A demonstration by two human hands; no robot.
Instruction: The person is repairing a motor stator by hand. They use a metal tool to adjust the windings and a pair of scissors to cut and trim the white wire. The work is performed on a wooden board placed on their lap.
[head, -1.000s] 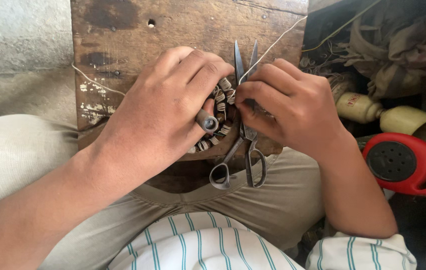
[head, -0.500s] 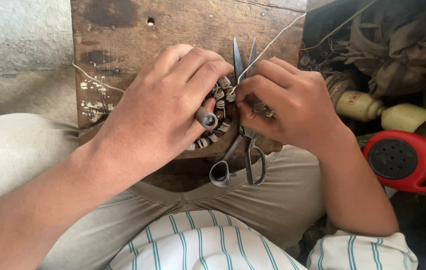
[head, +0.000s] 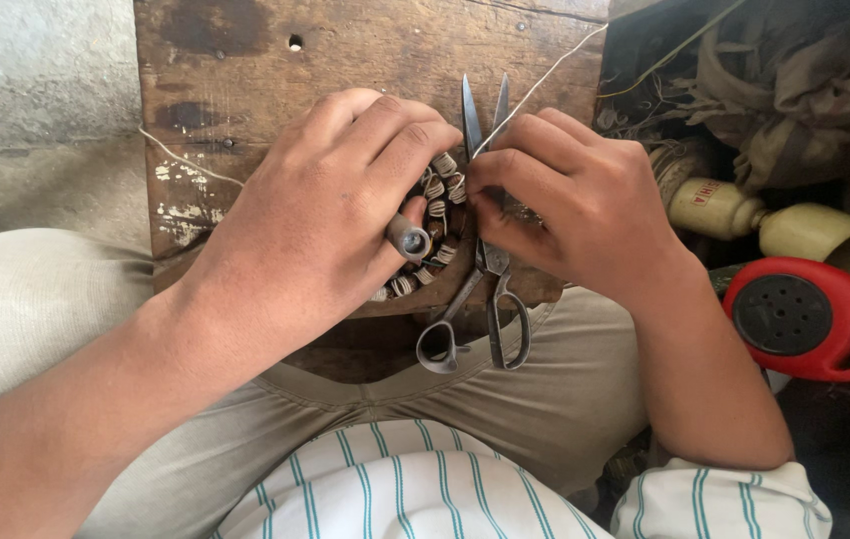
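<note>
My left hand (head: 320,225) lies curled over the round metal core wound with small pale wire coils (head: 437,225), which sits on the worn brown wooden board (head: 345,60) resting across my lap, and its grip pinches a short grey metal tube (head: 408,240) between thumb and forefinger, right against the ring of coils. My right hand (head: 585,215) sits just to the right, its fingertips pressed together on a thin pale wire (head: 545,75) that runs up and away to the far right across the board. Between my hands lie steel scissors (head: 485,299), blades pointing far, loop handles near me. The core looks heavy and stiff, so I judge it will stay put under my palm, best held by its outer rim; the coils look delicate and easy to nick, and the wire is light, springy and likely to slip, so a tight pinch close to the coil suits it. To the right, off the board, sit a red round plastic housing (head: 809,319) and a cream spool (head: 719,205).
</note>
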